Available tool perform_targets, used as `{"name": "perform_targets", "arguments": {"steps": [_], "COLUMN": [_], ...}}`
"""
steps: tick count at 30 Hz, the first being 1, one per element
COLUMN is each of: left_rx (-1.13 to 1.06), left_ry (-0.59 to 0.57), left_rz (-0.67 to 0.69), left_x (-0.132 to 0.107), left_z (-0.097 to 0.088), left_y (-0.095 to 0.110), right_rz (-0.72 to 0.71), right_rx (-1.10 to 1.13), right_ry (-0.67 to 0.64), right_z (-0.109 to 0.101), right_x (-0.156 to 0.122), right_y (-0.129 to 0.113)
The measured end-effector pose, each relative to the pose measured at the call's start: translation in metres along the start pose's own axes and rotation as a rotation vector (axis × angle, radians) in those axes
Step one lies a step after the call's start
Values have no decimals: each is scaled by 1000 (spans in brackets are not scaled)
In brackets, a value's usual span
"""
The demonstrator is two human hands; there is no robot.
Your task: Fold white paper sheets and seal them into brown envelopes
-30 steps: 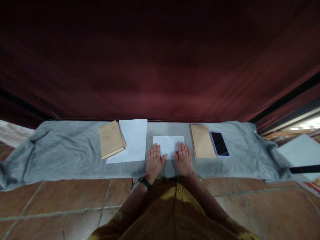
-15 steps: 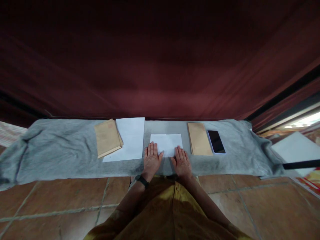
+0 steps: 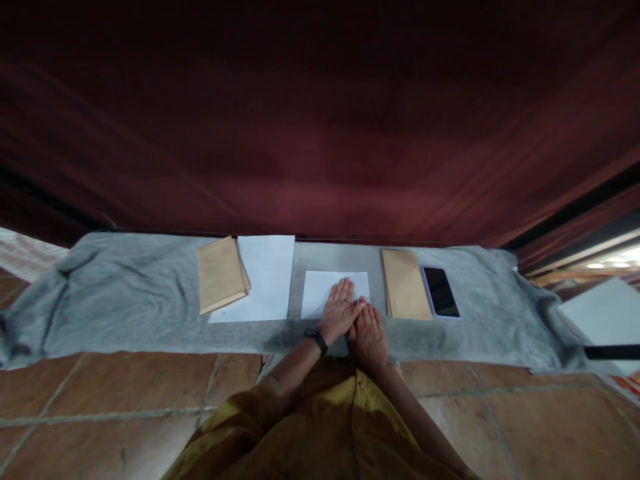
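Observation:
A small folded white paper (image 3: 320,291) lies on the grey cloth (image 3: 125,307) in front of me. My left hand (image 3: 341,308), with a black band at the wrist, lies flat on the paper's right half, fingers stretched out. My right hand (image 3: 369,328) rests flat at the paper's near right corner, fingers together and extended, touching the left hand's thumb side. Neither hand grips anything.
Left of the folded paper lie a larger white sheet (image 3: 265,277) and a stack of brown envelopes (image 3: 220,273). To the right sit another brown envelope stack (image 3: 404,283) and a dark phone (image 3: 440,291). A dark red curtain (image 3: 320,133) hangs behind. Tiled floor (image 3: 125,400) lies below.
My left hand has slid rightwards across the folded paper, from its left edge to its right half, and now meets the right hand. The right hand has barely moved.

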State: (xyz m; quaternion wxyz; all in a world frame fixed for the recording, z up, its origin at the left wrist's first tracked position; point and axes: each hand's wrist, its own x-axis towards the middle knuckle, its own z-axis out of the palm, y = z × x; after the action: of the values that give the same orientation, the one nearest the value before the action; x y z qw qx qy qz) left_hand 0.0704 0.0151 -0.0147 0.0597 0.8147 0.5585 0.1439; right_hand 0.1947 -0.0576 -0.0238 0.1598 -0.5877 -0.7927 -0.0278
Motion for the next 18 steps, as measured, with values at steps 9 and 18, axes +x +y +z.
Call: {"name": "perform_targets", "arguments": {"steps": [9, 18], "left_rx": [71, 100], "left_ry": [34, 116], "left_rz": [-98, -206], "left_x": [13, -13], "left_z": [-5, -14], "left_y": [-41, -67], "right_rz": [32, 40], "right_rx": [2, 3], "right_ry": [10, 10], "right_z": [1, 0], "right_x": [3, 4], "right_y": [2, 1]}}
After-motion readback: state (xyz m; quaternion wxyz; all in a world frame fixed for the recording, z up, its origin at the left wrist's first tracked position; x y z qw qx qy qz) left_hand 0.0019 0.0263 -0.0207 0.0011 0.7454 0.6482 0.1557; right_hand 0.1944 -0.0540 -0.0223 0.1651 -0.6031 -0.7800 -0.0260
